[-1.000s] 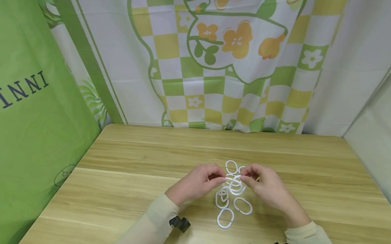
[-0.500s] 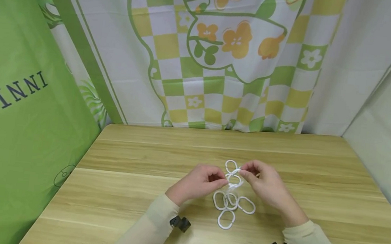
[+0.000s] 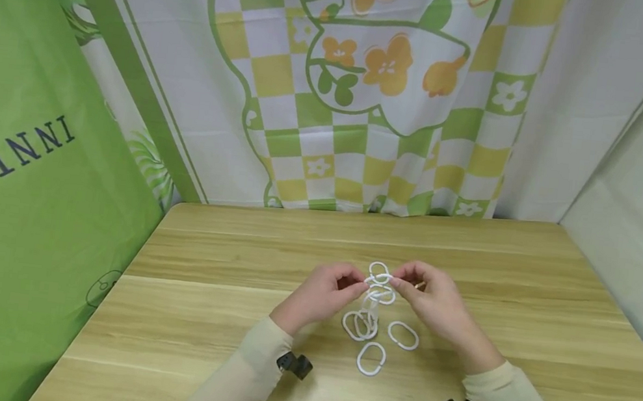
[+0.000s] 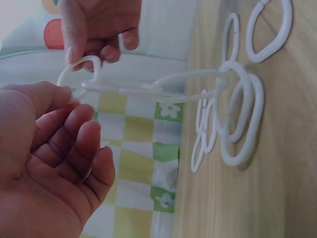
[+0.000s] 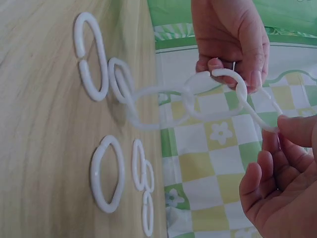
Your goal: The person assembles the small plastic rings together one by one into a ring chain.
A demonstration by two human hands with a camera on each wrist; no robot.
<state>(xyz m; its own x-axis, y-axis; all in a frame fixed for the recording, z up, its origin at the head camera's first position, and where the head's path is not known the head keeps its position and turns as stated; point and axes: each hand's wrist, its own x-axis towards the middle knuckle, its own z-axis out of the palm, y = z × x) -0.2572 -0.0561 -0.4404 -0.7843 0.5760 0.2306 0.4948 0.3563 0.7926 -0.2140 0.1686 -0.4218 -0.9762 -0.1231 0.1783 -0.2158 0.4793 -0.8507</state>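
Observation:
My left hand [image 3: 326,294] and right hand [image 3: 437,302] are raised over the table, close together, with thumb and fingertips pinching one white plastic C-shaped link [image 5: 242,96] from either side. From this link hangs a short chain: a second link [image 5: 218,117] is hooked in it, and a third link [image 5: 153,89] slopes down to the table. At its lower end, overlapping links [image 4: 255,124] rest on the wood. In the right wrist view the top link's slit shows near my left fingertips. My left fingers partly hide the second link there.
Loose white links lie on the wooden table [image 3: 225,334]: one oval link [image 3: 371,359] nearest me, another link [image 3: 403,335] to the right, and a few beyond the hands, such as a far link [image 3: 378,265]. A patterned curtain [image 3: 362,152] hangs behind the table.
Both hands have shifted slightly left and up, and the left fingers now meet the link held by the right. The hanging chain has swung left, and the links at its foot have slid left.

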